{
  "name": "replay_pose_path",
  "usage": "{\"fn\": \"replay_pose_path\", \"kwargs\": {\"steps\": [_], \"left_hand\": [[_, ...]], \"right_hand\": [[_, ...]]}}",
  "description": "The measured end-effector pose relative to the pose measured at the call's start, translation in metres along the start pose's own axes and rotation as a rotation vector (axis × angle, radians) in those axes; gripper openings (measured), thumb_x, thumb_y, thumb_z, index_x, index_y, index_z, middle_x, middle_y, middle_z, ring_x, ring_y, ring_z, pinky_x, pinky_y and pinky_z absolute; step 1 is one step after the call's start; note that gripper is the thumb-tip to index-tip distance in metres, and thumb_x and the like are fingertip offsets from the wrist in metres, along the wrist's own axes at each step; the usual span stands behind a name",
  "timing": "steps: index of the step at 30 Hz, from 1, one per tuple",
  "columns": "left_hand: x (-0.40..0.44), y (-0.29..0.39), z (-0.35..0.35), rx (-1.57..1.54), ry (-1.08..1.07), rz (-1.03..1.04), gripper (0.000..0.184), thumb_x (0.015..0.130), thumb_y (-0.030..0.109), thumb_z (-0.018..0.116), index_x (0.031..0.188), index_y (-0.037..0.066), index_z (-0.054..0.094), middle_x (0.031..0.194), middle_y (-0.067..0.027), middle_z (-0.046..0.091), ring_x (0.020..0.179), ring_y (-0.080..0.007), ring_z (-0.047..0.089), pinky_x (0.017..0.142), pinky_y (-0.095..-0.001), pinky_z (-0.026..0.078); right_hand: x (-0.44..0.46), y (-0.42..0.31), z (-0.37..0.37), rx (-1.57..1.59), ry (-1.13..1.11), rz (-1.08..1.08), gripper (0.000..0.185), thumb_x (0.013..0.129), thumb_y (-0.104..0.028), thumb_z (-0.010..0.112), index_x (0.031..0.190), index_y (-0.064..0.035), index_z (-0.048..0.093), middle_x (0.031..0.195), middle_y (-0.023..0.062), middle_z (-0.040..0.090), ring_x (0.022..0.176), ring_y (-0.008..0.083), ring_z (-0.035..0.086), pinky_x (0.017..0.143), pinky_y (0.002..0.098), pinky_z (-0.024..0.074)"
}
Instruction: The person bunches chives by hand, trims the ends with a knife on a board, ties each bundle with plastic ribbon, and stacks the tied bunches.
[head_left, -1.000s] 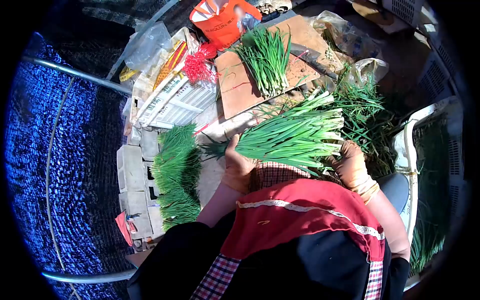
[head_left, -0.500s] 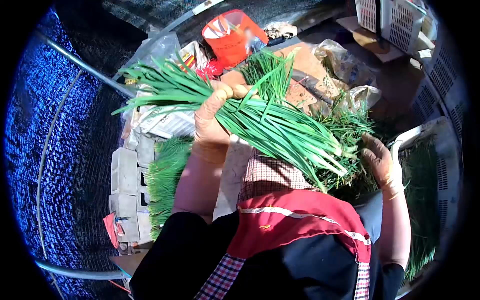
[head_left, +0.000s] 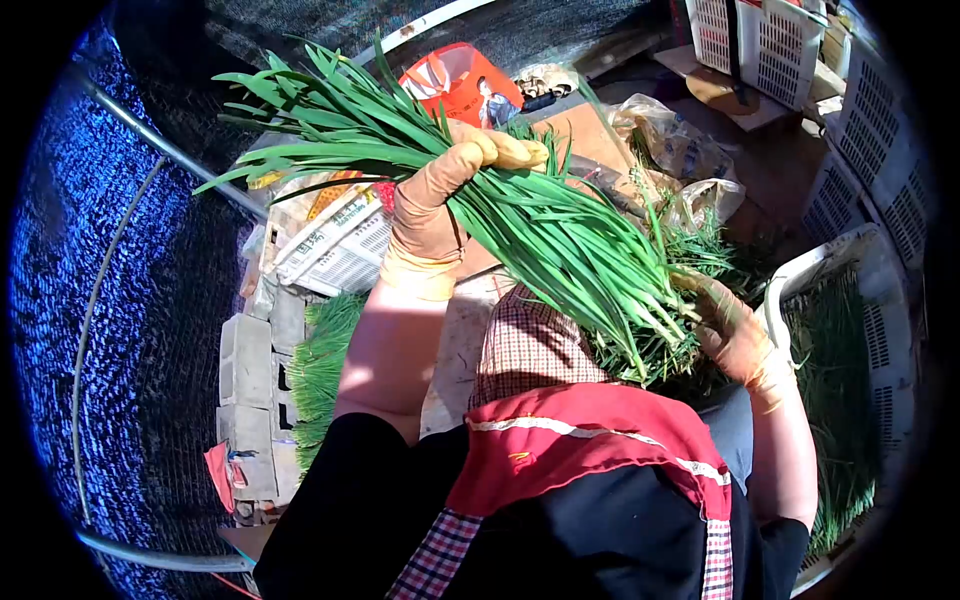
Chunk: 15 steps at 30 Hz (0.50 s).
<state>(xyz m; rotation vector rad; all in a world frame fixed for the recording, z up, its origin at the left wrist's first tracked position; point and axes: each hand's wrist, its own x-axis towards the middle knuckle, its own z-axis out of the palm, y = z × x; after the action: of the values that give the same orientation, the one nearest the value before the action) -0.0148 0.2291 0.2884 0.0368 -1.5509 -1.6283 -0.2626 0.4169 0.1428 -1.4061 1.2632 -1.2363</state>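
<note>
My left hand (head_left: 440,195), in a tan glove, is wrapped round the middle of a bunch of long green stalks (head_left: 560,245). The leafy ends fan out to the upper left, and the pale ends point to the lower right. My right hand (head_left: 732,335), also gloved, is at those pale ends with its fingers partly curled; whether it grips any stalk is unclear. Under the bunch, a brown board (head_left: 590,140) and more greens on it are partly hidden. A heap of loose green leaves (head_left: 700,250) lies behind my right hand.
Cut greens (head_left: 330,350) stand at the left beside grey blocks (head_left: 246,360). A white crate of greens (head_left: 890,350) is at the right. Farther back are an orange-red bag (head_left: 462,85), a crumpled plastic bag (head_left: 680,140), a tipped white crate (head_left: 345,240) and more crates (head_left: 780,50).
My left hand has lifted the bunch up and turned it so its leaves point upper left. My right hand came off the pale ends, then moved back in to them.
</note>
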Motion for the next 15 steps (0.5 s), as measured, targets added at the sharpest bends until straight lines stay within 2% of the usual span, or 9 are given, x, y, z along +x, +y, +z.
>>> {"fn": "replay_pose_path", "kwargs": {"steps": [3, 4, 6, 7, 9, 10, 12, 14, 15], "left_hand": [[0.003, 0.001, 0.001, -0.036, -0.020, 0.006, 0.017, 0.082, 0.017, 0.058, 0.083, 0.000, 0.057, 0.085, -0.0137, 0.062, 0.092, -0.0302, 0.060, 0.084, -0.0491, 0.047], [0.004, 0.001, -0.001, 0.011, -0.032, 0.014, 0.016, 0.083, 0.016, 0.057, 0.083, 0.000, 0.057, 0.085, -0.0137, 0.062, 0.092, -0.0300, 0.060, 0.085, -0.0489, 0.046], [0.006, 0.001, -0.003, 0.011, -0.059, 0.016, 0.015, 0.084, 0.015, 0.056, 0.085, 0.000, 0.057, 0.085, -0.0137, 0.062, 0.093, -0.0298, 0.060, 0.086, -0.0489, 0.046], [0.006, 0.001, -0.004, 0.000, -0.061, 0.009, 0.015, 0.084, 0.015, 0.056, 0.085, 0.000, 0.057, 0.086, -0.0136, 0.062, 0.093, -0.0299, 0.060, 0.086, -0.0490, 0.046], [0.007, 0.001, -0.005, -0.010, -0.064, 0.002, 0.015, 0.084, 0.015, 0.055, 0.085, 0.000, 0.057, 0.086, -0.0136, 0.062, 0.093, -0.0300, 0.060, 0.086, -0.0492, 0.046], [0.007, 0.001, -0.006, -0.021, -0.066, 0.005, 0.015, 0.084, 0.015, 0.055, 0.085, 0.000, 0.057, 0.086, -0.0136, 0.062, 0.093, -0.0299, 0.060, 0.086, -0.0494, 0.045], [0.009, 0.002, -0.007, -0.030, -0.068, 0.010, 0.015, 0.084, 0.015, 0.055, 0.085, 0.000, 0.057, 0.087, -0.0137, 0.062, 0.094, -0.0299, 0.060, 0.087, -0.0496, 0.045], [0.010, 0.005, -0.010, 0.006, -0.039, 0.015, 0.015, 0.084, 0.015, 0.055, 0.085, 0.000, 0.057, 0.088, -0.0132, 0.062, 0.094, -0.0295, 0.060, 0.087, -0.0501, 0.045], [0.011, 0.006, -0.016, -0.032, -0.018, 0.017, 0.013, 0.084, 0.015, 0.055, 0.084, 0.001, 0.056, 0.088, -0.0120, 0.062, 0.093, -0.0293, 0.060, 0.087, -0.0507, 0.045]], "right_hand": [[-0.006, -0.008, 0.001, 0.058, -0.018, -0.051, 0.063, 0.070, 0.011, 0.049, 0.130, -0.0026, 0.039, 0.129, 0.0092, 0.045, 0.111, 0.0175, 0.049, 0.096, 0.0305, 0.0392], [-0.006, -0.009, 0.004, 0.011, 0.021, -0.074, 0.059, 0.071, 0.012, 0.052, 0.127, -0.0028, 0.044, 0.125, 0.0078, 0.048, 0.110, 0.0178, 0.050, 0.096, 0.0312, 0.0397], [-0.003, -0.014, 0.014, -0.043, 0.134, -0.066, 0.047, 0.073, 0.005, 0.058, 0.118, -0.0042, 0.053, 0.108, 0.0097, 0.058, 0.097, 0.0198, 0.058, 0.085, 0.0302, 0.0464], [-0.002, -0.013, 0.014, -0.044, 0.135, -0.068, 0.047, 0.073, 0.005, 0.058, 0.118, -0.0042, 0.053, 0.108, 0.0097, 0.058, 0.097, 0.0198, 0.058, 0.085, 0.0302, 0.0464], [0.003, -0.011, 0.012, -0.550, 0.116, -0.011, 0.032, 0.078, 0.001, 0.059, 0.108, -0.0065, 0.060, 0.088, 0.0077, 0.064, 0.082, 0.0207, 0.062, 0.072, 0.0325, 0.0478], [0.006, -0.017, 0.013, -0.783, 0.128, -0.104, 0.025, 0.076, 0.000, 0.061, 0.100, -0.0086, 0.064, 0.074, 0.0076, 0.061, 0.069, 0.0232, 0.059, 0.061, 0.0315, 0.0449], [0.004, 0.009, 0.009, -0.827, 0.234, -0.227, 0.021, 0.076, -0.003, 0.062, 0.096, -0.0082, 0.064, 0.074, 0.0073, 0.060, 0.066, 0.0236, 0.057, 0.061, 0.0314, 0.0449], [0.000, 0.015, 0.003, -0.684, 0.375, -0.231, 0.019, 0.074, -0.006, 0.060, 0.092, -0.0099, 0.063, 0.072, 0.0107, 0.059, 0.068, 0.0305, 0.057, 0.058, 0.0384, 0.0444], [-0.006, 0.024, -0.005, -0.724, 0.428, -0.172, 0.018, 0.073, -0.006, 0.061, 0.090, -0.0097, 0.064, 0.073, 0.0105, 0.060, 0.070, 0.0296, 0.059, 0.061, 0.0375, 0.0452]]}}
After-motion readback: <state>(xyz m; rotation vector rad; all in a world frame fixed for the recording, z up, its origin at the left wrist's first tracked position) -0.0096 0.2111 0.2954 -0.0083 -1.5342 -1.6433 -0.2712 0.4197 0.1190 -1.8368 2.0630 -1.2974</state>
